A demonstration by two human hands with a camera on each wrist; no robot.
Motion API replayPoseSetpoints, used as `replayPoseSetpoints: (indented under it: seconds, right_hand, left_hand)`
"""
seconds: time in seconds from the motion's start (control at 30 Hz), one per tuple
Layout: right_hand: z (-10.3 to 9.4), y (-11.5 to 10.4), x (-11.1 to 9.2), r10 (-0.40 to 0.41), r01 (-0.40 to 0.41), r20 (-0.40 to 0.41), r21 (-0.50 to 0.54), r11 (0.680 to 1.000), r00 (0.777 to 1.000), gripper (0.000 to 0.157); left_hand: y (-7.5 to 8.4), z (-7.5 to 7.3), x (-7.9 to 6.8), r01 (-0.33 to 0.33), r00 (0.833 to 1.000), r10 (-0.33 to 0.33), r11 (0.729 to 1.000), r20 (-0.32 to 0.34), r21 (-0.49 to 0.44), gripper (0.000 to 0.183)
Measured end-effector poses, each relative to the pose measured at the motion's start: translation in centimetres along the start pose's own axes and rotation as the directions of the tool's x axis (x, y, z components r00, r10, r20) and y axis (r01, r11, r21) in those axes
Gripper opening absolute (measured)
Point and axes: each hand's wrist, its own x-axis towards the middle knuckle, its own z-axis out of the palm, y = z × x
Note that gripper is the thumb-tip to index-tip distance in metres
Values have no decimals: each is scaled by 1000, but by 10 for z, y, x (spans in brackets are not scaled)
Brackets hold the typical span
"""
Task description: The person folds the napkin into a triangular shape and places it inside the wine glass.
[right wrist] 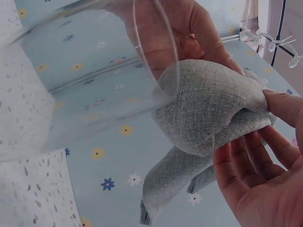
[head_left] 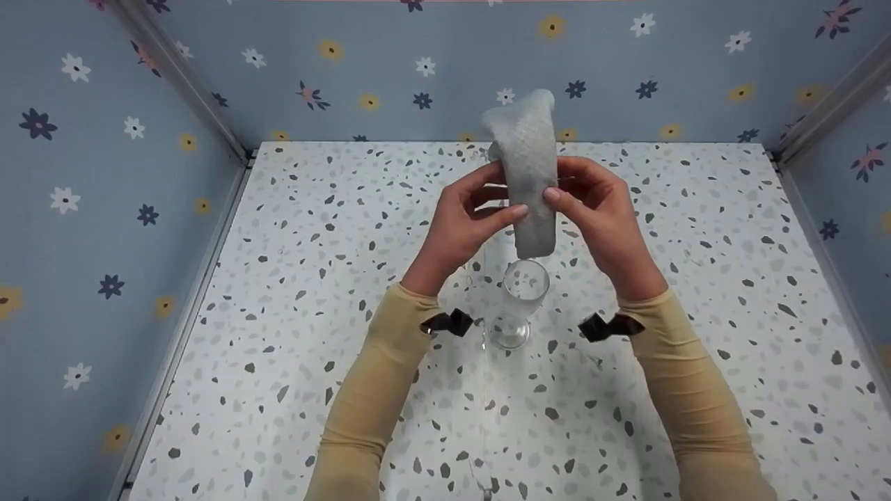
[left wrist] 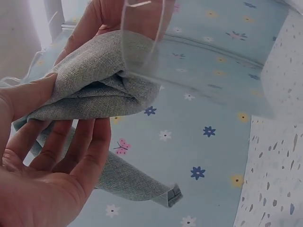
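A grey-green cloth napkin [head_left: 532, 167], folded into a narrow bundle, is held up between both hands above the table. My left hand [head_left: 463, 216] pinches its left side, thumb in front and fingers behind. On the opposite side my right hand [head_left: 598, 216] grips it the same way, thumb tip on the front face. The left wrist view shows loose folds at the lower end of the napkin [left wrist: 94, 75] and a rolled tail hanging past the fingers. Just below the napkin, a clear stemmed glass [head_left: 525, 289] stands upright on the table, between the two wrists.
The white speckled tabletop [head_left: 278, 348] spreads around the glass. Blue flowered panels [head_left: 431, 42] rise along its back, left and right edges. Each sleeve carries a small black wrist camera, close on either side of the glass.
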Motion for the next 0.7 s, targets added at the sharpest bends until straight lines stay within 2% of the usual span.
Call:
replayPoseSetpoints:
  seconds: [0.3, 0.7]
  right_hand:
    - [9, -6, -8, 4, -3, -12, 67, 998, 1000, 31]
    - [11, 0, -22, 27, -28, 12, 49, 998, 1000, 31]
  left_hand:
    - [-13, -5, -7, -26, 999, 27, 998, 17, -50, 49]
    - [-17, -6, -21, -21, 999, 23, 998, 38, -56, 49]
